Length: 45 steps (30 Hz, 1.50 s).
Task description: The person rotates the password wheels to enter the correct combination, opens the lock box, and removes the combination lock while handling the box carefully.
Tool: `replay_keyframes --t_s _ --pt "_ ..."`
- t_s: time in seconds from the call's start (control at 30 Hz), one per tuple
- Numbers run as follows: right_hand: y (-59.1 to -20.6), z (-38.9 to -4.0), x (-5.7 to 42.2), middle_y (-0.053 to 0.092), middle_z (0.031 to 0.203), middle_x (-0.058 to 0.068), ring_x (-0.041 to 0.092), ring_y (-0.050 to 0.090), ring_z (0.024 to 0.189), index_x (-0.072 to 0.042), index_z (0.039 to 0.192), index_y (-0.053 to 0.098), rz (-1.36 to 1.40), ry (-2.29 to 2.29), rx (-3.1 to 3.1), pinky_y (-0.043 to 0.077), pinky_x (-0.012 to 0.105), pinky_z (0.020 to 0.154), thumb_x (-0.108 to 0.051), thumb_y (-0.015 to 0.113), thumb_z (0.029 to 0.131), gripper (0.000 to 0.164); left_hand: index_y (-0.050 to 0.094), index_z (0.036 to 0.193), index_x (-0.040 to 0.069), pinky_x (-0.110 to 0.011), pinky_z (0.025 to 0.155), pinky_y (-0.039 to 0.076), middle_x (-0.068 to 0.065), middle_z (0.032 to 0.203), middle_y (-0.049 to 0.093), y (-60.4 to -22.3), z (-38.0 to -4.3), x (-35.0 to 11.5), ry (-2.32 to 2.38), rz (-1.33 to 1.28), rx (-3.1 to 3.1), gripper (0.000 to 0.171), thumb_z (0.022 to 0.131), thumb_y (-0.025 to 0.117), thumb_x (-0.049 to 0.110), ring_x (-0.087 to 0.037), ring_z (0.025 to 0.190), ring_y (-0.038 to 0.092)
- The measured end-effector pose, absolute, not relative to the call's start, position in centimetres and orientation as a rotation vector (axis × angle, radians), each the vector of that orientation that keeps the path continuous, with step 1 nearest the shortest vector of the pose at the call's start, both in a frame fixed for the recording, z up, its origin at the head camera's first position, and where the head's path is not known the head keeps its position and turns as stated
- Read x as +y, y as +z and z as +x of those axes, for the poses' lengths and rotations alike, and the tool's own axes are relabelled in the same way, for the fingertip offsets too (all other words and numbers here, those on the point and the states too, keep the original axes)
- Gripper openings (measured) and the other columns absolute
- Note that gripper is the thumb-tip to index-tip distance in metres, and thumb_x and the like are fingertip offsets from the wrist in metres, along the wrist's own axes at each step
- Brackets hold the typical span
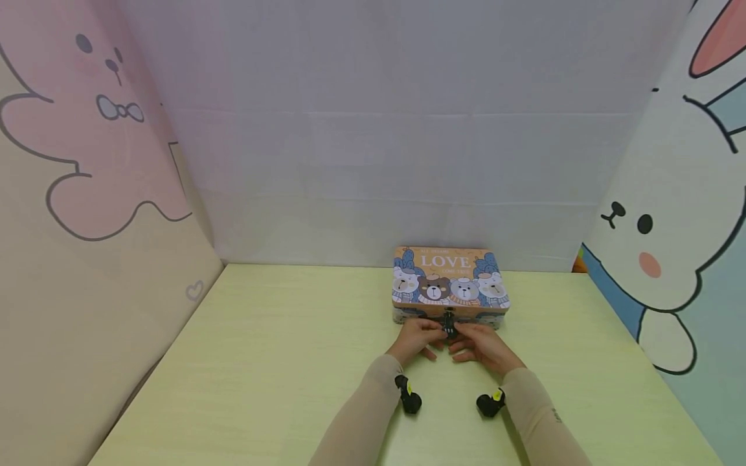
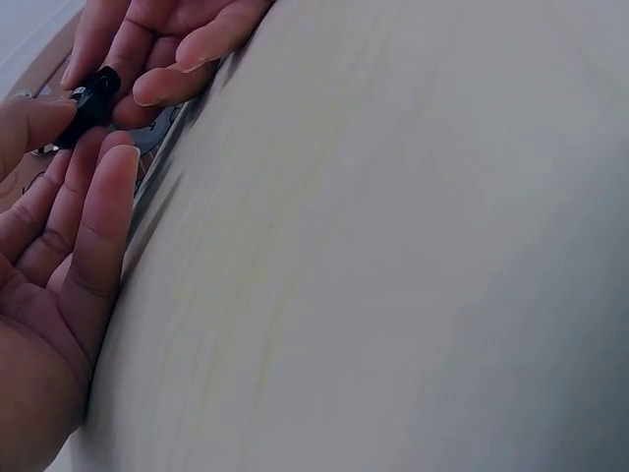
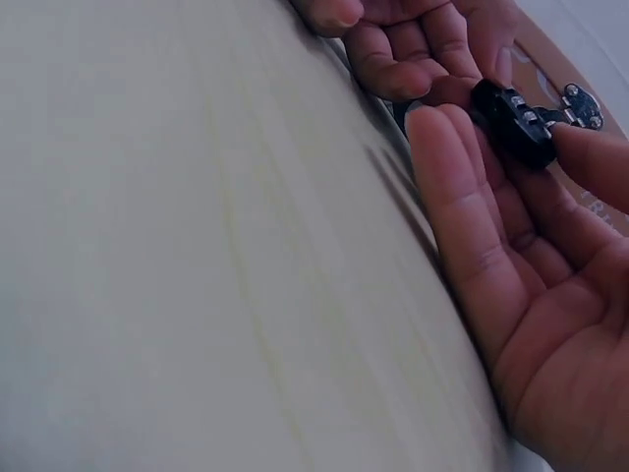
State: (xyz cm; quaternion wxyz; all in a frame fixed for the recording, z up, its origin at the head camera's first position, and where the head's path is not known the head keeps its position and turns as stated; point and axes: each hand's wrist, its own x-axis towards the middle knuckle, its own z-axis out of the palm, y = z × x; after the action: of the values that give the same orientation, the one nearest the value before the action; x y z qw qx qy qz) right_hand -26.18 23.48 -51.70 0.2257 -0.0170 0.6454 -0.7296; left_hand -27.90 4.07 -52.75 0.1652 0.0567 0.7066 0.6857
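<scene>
A small black combination padlock [image 1: 449,325] hangs at the metal hasp on the front of a tin box [image 1: 450,259] printed with bears and the word LOVE. From the left, my left hand [image 1: 416,337] pinches the padlock, its thumb lying on the lock in the left wrist view. My right hand [image 1: 486,344] grips the opposite side, thumb near the shackle and fingers behind the body. Number dials show on the padlock [image 3: 513,123] in the right wrist view, beside the silver hasp [image 3: 582,106]. Whether the shackle is fastened, I cannot tell.
The box stands shut towards the back of a pale yellow-green table [image 1: 280,362]. A white curtain [image 1: 373,162] hangs behind it. Cartoon-printed panels flank the table, a rabbit panel [image 1: 658,259] on the right. Black cameras sit at both wrists.
</scene>
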Motion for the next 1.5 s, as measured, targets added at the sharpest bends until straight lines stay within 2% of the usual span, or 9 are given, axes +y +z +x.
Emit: replay_keyframes --t_s 0.67,0.97,1.5 --pt "-51.62 -26.16 23.23 0.067 0.098 0.007 0.015 0.069 0.081 0.021 0.139 0.035 -0.081 -2.0 1.789 0.062 0.034 0.075 -0.017 0.043 0.109 0.049 0.074 0.101 -0.005 -0.027 0.043 0.055 -0.013 0.078 0.071 -52.94 -28.09 4.1 1.912 0.167 2.035 0.019 0.091 0.072 0.012 -0.014 0.063 0.066" --pt "-51.94 -26.31 23.29 0.068 0.097 0.007 0.016 0.07 0.08 0.014 0.131 0.051 -0.075 -2.01 1.787 0.062 0.037 0.076 -0.016 0.043 0.108 0.038 0.074 0.096 -0.005 -0.029 0.045 0.057 -0.008 0.074 0.07 -53.01 -28.04 4.15 1.908 0.202 2.044 0.018 0.092 0.07 0.012 -0.012 0.064 0.065" --pt "-52.03 -26.35 23.35 0.067 0.095 0.008 0.015 0.07 0.08 0.016 0.132 0.047 -0.095 -2.012 1.787 0.062 0.036 0.076 -0.015 0.043 0.108 0.04 0.075 0.096 -0.003 -0.032 0.048 0.059 -0.006 0.078 0.071 -53.25 -28.51 4.17 1.853 0.211 2.045 0.023 0.095 0.067 0.018 -0.012 0.066 0.067"
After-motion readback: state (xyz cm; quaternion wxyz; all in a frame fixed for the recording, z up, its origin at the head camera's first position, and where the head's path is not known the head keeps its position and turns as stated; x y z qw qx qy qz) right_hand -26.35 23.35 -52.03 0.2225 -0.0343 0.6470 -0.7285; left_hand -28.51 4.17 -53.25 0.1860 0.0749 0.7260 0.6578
